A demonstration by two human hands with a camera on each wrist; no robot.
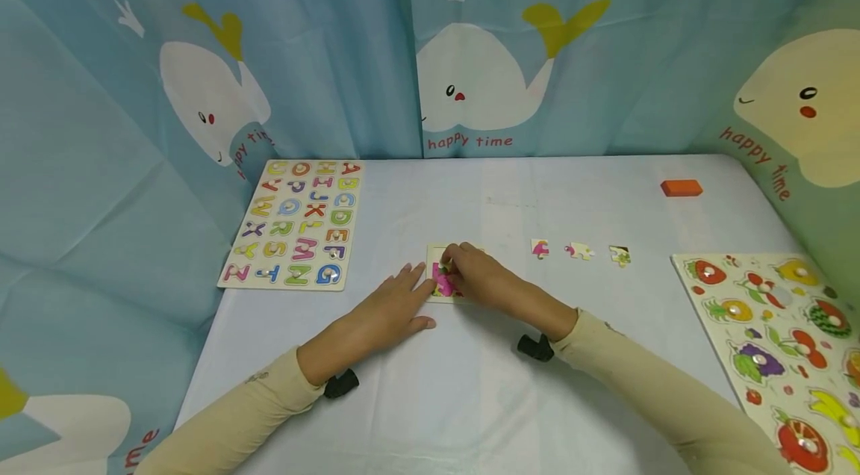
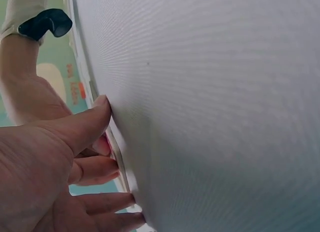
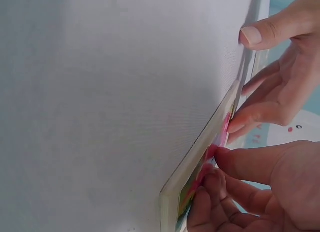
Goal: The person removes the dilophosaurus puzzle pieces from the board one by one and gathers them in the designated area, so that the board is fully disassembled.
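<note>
A small jigsaw board (image 1: 433, 255) with a pale rim and a pink picture lies mid-table, partly covered by both hands. My left hand (image 1: 396, 307) rests at its left side, fingers spread and fairly straight, with a fingertip on the board. My right hand (image 1: 484, 279) reaches over the board from the right. Thumb and fingers pinch a pink puzzle piece (image 3: 211, 153) at the board's surface in the right wrist view; the fingers hide much of it. To the right lie three loose puzzle pieces: a pink one (image 1: 540, 249), a white-and-pink one (image 1: 579, 251) and a greenish one (image 1: 619, 255).
An alphabet board (image 1: 346, 236) lies at the table's left. A fruit board (image 1: 699, 288) lies along the right edge, and an orange block (image 1: 681, 188) sits at the back right. Curtains (image 1: 336, 49) printed with whales surround the white table (image 1: 416, 415).
</note>
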